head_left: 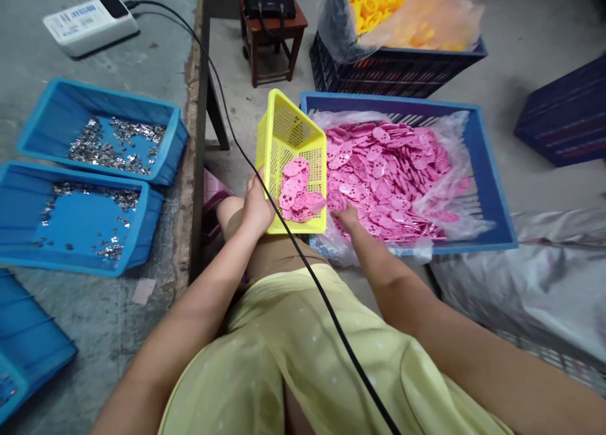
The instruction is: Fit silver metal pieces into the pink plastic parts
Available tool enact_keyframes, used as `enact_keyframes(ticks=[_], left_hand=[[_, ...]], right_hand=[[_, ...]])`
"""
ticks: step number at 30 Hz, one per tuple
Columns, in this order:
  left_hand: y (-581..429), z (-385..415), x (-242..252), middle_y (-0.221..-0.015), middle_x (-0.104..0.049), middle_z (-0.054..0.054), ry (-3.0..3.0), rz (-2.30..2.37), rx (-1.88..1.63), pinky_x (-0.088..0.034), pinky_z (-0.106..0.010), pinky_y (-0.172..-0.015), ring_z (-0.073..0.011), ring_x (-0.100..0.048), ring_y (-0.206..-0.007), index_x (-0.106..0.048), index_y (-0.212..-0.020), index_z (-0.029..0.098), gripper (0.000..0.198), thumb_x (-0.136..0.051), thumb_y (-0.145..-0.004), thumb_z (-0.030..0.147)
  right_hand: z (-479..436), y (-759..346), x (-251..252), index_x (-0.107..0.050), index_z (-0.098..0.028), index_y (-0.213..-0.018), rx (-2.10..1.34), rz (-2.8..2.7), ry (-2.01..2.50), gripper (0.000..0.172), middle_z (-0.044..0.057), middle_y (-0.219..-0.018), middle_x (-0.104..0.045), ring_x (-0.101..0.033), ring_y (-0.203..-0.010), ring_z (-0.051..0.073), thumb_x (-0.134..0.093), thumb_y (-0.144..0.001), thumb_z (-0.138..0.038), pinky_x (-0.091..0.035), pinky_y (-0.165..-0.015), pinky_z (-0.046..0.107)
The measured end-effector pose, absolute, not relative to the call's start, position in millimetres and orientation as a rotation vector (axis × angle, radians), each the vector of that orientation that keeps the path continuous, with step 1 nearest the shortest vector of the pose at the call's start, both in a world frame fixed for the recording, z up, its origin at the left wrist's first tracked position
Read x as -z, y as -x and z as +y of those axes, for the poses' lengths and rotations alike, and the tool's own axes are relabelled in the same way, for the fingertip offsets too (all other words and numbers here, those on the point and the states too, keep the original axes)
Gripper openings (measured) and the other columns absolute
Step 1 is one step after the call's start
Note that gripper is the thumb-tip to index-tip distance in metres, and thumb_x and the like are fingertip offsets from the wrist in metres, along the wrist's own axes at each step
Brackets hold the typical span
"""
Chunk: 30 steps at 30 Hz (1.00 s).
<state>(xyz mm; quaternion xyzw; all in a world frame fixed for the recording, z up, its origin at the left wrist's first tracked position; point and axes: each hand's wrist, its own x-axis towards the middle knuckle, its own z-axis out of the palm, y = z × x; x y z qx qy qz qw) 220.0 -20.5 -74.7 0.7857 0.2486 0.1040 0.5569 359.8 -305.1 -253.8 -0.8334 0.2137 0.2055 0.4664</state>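
My left hand grips the near left side of a yellow perforated plastic basket, which is tilted. Inside it lie several flat pink plastic pieces with small holes. My right hand is at the near left edge of a heap of the same pink pieces, just right of the basket. Its fingers are closed at a pink piece and partly hidden among the others. The heap lies on clear plastic sheeting in a large blue crate.
Blue bins with small shiny metal parts and a white power bank sit on the table at left. A black cable crosses in front of me. A dark crate with yellow-orange parts and a wooden stool stand ahead.
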Motion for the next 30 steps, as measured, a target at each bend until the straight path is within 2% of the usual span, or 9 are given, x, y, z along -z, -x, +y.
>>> enact_keyframes(ticks=[2, 4, 12, 18, 21, 23, 25, 28, 30], left_hand=[[-220, -20, 76, -0.143, -0.067, -0.007, -1.856, 0.583, -0.242, -0.044, -0.042, -0.126, -0.0314, -0.057, -0.144, -0.067, -0.139, 0.028, 0.072, -0.066, -0.070, 0.008], [-220, -21, 77, -0.144, -0.067, -0.007, -1.855, 0.581, -0.238, -0.045, -0.043, -0.126, -0.0317, -0.056, -0.144, -0.067, -0.139, 0.028, 0.072, -0.065, -0.070, 0.007], [-221, -21, 78, -0.142, -0.069, -0.008, -1.852, 0.571, -0.263, -0.047, -0.045, -0.123, -0.0329, -0.059, -0.141, -0.066, -0.139, 0.026, 0.071, -0.067, -0.070, 0.009], [-221, -19, 75, -0.135, -0.071, -0.009, -1.849, 0.560, -0.265, -0.048, -0.043, -0.121, -0.0329, -0.061, -0.136, -0.068, -0.136, 0.025, 0.067, -0.070, -0.071, 0.010], [-222, -18, 78, -0.138, -0.069, -0.009, -1.832, 0.580, -0.261, -0.047, -0.042, -0.123, -0.0316, -0.061, -0.138, -0.067, -0.138, 0.025, 0.070, -0.069, -0.071, 0.009], [-222, -17, 83, -0.140, -0.068, -0.009, -1.817, 0.601, -0.264, -0.046, -0.042, -0.124, -0.0307, -0.060, -0.139, -0.065, -0.141, 0.024, 0.073, -0.068, -0.070, 0.008], [-223, -16, 88, -0.139, -0.067, -0.008, -1.801, 0.612, -0.275, -0.046, -0.041, -0.125, -0.0297, -0.060, -0.140, -0.064, -0.141, 0.025, 0.076, -0.067, -0.068, 0.007], [-223, -16, 92, -0.138, -0.068, -0.006, -1.790, 0.607, -0.291, -0.045, -0.043, -0.126, -0.0296, -0.058, -0.141, -0.066, -0.140, 0.030, 0.079, -0.066, -0.065, 0.005], [-223, -16, 92, -0.139, -0.067, -0.006, -1.791, 0.603, -0.285, -0.044, -0.045, -0.126, -0.0306, -0.058, -0.141, -0.066, -0.140, 0.031, 0.080, -0.065, -0.064, 0.004]], right_hand=[[-311, -370, 242, -0.056, -0.012, -0.142, -0.421, 0.570, 2.012, 0.069, -0.004, -0.080, -0.065, -0.058, -0.064, 0.012, -0.076, -0.076, -0.005, -0.053, -0.059, 0.023], [-314, -384, 227, -0.055, -0.012, -0.141, -0.331, 0.591, 1.971, 0.077, -0.006, -0.077, -0.061, -0.055, -0.062, 0.011, -0.073, -0.067, -0.001, -0.049, -0.055, 0.021], [-295, -440, 153, -0.063, -0.025, -0.111, -0.122, 0.325, 1.628, 0.058, -0.006, -0.085, -0.067, -0.064, -0.074, 0.011, -0.072, -0.057, -0.005, -0.059, -0.068, 0.020], [-225, -405, 105, -0.068, -0.031, -0.117, -0.546, -0.047, 1.405, 0.066, -0.003, -0.102, -0.076, -0.072, -0.087, 0.016, -0.088, -0.056, -0.014, -0.066, -0.076, 0.029], [-207, -387, 91, -0.069, -0.032, -0.126, -0.861, -0.154, 1.449, 0.075, 0.002, -0.113, -0.075, -0.074, -0.092, 0.020, -0.095, -0.057, -0.019, -0.068, -0.070, 0.031], [-209, -388, 89, -0.068, -0.031, -0.133, -0.924, -0.181, 1.526, 0.081, 0.003, -0.111, -0.075, -0.075, -0.092, 0.020, -0.097, -0.058, -0.017, -0.068, -0.069, 0.030], [-221, -398, 93, -0.069, -0.029, -0.133, -0.876, -0.149, 1.578, 0.073, 0.002, -0.100, -0.076, -0.076, -0.089, 0.019, -0.094, -0.065, -0.018, -0.069, -0.073, 0.030], [-246, -416, 110, -0.071, -0.022, -0.121, -0.711, -0.029, 1.630, 0.045, 0.001, -0.084, -0.075, -0.077, -0.078, 0.017, -0.083, -0.079, -0.017, -0.067, -0.074, 0.028], [-263, -424, 126, -0.071, -0.019, -0.112, -0.573, 0.080, 1.712, 0.030, 0.001, -0.081, -0.074, -0.077, -0.075, 0.015, -0.077, -0.083, -0.013, -0.065, -0.071, 0.025]])
